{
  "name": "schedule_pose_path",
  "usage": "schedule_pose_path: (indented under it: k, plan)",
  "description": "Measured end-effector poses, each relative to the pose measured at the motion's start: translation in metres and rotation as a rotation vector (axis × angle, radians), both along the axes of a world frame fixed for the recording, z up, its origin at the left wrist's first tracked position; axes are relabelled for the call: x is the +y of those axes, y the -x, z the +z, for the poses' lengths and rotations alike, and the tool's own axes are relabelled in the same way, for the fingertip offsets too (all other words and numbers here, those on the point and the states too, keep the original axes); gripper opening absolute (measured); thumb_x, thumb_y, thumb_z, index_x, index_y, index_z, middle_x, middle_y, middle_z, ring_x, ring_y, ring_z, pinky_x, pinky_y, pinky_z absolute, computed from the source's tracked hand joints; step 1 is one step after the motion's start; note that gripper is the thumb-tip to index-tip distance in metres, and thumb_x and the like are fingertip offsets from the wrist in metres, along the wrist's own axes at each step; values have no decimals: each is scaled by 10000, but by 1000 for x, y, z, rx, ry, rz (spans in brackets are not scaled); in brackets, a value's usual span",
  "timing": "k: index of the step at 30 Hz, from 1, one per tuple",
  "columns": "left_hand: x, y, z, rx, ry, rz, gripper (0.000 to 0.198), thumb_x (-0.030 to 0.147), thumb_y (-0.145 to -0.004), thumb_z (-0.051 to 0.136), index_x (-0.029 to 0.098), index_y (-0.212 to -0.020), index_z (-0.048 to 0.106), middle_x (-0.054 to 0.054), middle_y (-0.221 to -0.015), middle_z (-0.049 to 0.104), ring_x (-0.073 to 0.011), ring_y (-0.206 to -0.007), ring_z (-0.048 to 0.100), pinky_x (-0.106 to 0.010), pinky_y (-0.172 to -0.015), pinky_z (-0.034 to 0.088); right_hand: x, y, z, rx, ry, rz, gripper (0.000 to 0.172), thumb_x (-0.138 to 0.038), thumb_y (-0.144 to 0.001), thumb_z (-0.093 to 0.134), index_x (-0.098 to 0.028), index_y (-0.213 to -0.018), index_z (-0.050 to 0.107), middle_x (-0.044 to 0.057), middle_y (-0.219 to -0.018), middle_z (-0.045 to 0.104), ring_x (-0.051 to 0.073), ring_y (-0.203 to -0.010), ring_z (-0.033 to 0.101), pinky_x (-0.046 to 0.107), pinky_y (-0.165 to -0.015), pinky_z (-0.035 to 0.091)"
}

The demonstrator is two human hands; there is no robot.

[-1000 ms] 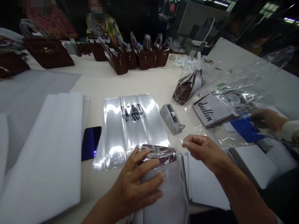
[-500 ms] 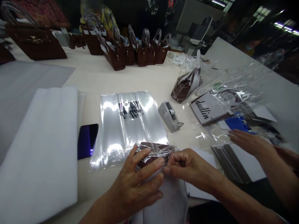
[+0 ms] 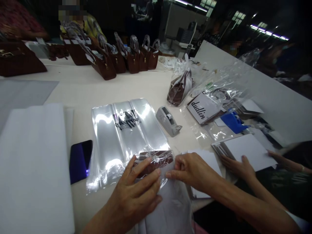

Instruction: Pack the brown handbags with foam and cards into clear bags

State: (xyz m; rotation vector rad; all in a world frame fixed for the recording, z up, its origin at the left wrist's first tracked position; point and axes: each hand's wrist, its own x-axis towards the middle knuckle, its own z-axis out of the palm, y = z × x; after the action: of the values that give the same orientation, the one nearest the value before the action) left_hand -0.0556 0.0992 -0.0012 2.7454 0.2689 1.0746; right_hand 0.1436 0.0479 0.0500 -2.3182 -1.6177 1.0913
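A brown handbag (image 3: 159, 159) in a clear plastic bag (image 3: 174, 208) lies in front of me, with whitish material showing through the lower part. Across its near left side lies my left hand (image 3: 135, 190), fingers spread and pressing on the film. My right hand (image 3: 186, 169) is closed at the right edge of the plastic, its fingers curled and its thumb against the film. What sits inside that pinch is hard to see. Just beyond my left hand, a stack of printed clear plastic bags (image 3: 129, 130) lies flat. A grey tape dispenser (image 3: 168, 120) stands right of the stack.
White foam sheets (image 3: 39, 169) and a phone (image 3: 80, 162) lie at left. Several brown handbags (image 3: 133, 61) stand at the back. Another wrapped handbag (image 3: 179, 89), a blue dispenser (image 3: 234, 122) and white cards (image 3: 251, 151) are at right, where a co-worker's hands (image 3: 240, 167) reach in.
The view has turned to the right, so things appear shifted left. The co-worker's hand has come down onto the white cards. My hands stay at the wrapped handbag.
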Motion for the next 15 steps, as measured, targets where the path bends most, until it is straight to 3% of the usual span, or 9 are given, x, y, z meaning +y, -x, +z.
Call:
schedule_pose_path:
  k: [5, 7, 9, 11, 15]
  plan:
    - [1, 0, 3, 18, -6, -6, 202, 184, -709, 655, 144, -907, 640, -40, -1008, 664, -295, -1210, 414, -529, -1073, 258, -16, -12, -11, 87, -62, -73, 284, -417, -655, 664, -183, -685, 506, -32, -555, 534, 98, -505, 457, 210, -469, 318]
    - [1, 0, 2, 41, -5, -11, 251, 186, -711, 657, 138, -957, 633, -45, -1019, 658, -297, -1212, 409, -528, -1072, 258, -21, -11, -15, 204, -116, -151, 304, -371, -659, 671, -182, -844, 523, 4, -733, 595, 131, -648, 532, 228, -556, 405]
    - [0, -1, 0, 56, -4, -20, 278, 190, -716, 655, 142, -989, 630, -46, -1031, 653, -301, -1212, 406, -538, -1071, 250, -24, -9, -21, 363, -176, -249, 543, -372, -649, 689, -188, -1109, 468, 70, -1033, 582, 185, -902, 549, 278, -696, 462]
    - [-1, 0, -5, 45, 9, -21, 249, 194, -730, 641, 159, -976, 638, -45, -1036, 649, -300, -1217, 398, -549, -1069, 240, -28, -8, -29, 542, -206, -308, 773, -394, -641, 704, -211, -1291, 327, 110, -1237, 479, 218, -1070, 497, 331, -810, 460]
    - [7, 7, -10, 81, 50, -10, 224, 186, -768, 603, 203, -989, 631, -56, -1107, 608, -296, -1249, 351, -571, -1034, 284, -58, -12, -51, 749, -89, -411, 823, -450, -679, 674, -209, -1352, 266, 144, -1239, 487, 229, -1103, 506, 373, -895, 423]
